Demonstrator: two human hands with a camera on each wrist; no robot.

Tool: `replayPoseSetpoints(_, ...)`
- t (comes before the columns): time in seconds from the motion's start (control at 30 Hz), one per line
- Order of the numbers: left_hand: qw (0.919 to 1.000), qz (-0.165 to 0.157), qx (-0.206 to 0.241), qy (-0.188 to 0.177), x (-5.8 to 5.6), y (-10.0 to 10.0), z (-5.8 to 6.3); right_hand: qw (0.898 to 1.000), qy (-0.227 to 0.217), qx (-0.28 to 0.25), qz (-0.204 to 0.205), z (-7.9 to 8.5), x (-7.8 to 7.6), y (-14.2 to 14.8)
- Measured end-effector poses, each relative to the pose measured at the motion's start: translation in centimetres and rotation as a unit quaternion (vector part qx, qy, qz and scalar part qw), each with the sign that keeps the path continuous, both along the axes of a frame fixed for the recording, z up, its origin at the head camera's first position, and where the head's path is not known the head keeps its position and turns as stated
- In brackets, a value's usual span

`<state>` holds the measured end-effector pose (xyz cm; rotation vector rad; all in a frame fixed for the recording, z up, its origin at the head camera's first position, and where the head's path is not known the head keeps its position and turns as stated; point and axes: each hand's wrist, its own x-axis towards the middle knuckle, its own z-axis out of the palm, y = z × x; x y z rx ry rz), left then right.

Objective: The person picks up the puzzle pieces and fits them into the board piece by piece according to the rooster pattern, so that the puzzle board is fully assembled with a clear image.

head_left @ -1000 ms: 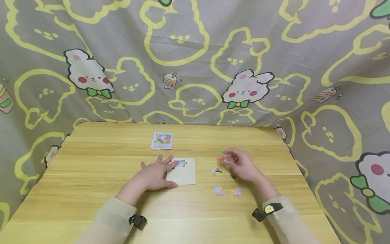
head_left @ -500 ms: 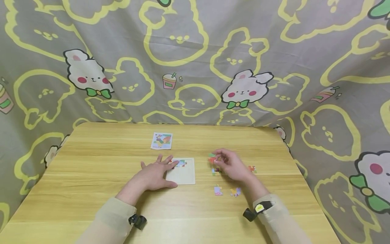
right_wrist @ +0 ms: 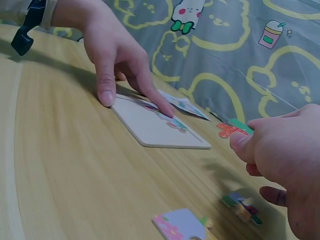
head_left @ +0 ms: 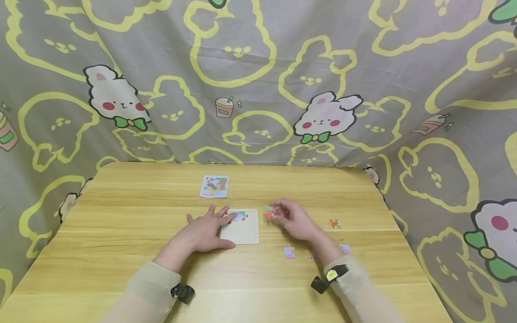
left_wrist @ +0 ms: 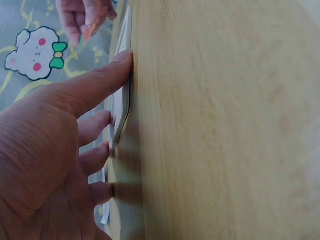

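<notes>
- Left hand (head_left: 205, 232), fingers spread, rests on tray (head_left: 243, 235) from nine o'clock, presumably steadying it.
- Right hand (head_left: 295, 221) pinches red-green piece (head_left: 269, 213) edgewise at tray's two o'clock, likely keeping its face visible.

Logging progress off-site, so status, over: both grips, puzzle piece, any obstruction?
Left grip spread, touching puzzle tray. Right grip pinching red-and-green piece, aloft, just right of tray. No obstruction visible between piece and tray.

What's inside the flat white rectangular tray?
Multicoloured jigsaw pieces lie along the far side of the tray; the near part shows bare white. The person's left hand covers some of its left side; anything beneath is hidden.
</notes>
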<state>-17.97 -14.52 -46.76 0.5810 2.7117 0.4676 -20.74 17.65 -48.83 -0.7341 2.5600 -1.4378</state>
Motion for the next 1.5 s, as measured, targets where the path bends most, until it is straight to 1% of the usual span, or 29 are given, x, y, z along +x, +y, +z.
replayPoseSetpoints(0.2, 1.0000, -0.001, 0.001, 0.000, 0.0, -0.1, -0.1, 1.000, -0.003, -0.002, 0.006, -0.3, -0.1, -1.3)
replayPoseSetpoints(0.4, 1.0000, 0.001, 0.001, -0.002, -0.1, -0.2, -0.2, 1.000, -0.013, 0.014, 0.013, -0.6, -0.3, -2.5)
replayPoseSetpoints(0.57, 1.0000, 0.001, 0.003, -0.002, -0.1, -0.2, -0.3, 0.999, -0.013, 0.033, 0.022, -0.6, -0.5, -3.2)
replayPoseSetpoints(0.83, 1.0000, 0.002, 0.004, -0.001, -0.2, -0.1, -0.2, 0.997, 0.006, 0.066, 0.026, -1.1, -0.9, -4.0)
replayPoseSetpoints(1.07, 1.0000, -0.001, 0.003, -0.002, -0.2, 0.0, -0.2, 0.993, 0.041, 0.106, 0.020, -1.1, -1.1, -4.6)
replayPoseSetpoints(1.5, 1.0000, -0.003, -0.004, -0.003, -0.2, -0.2, -0.2, 0.988, 0.051, 0.138, 0.040, -1.0, -1.2, -5.1)
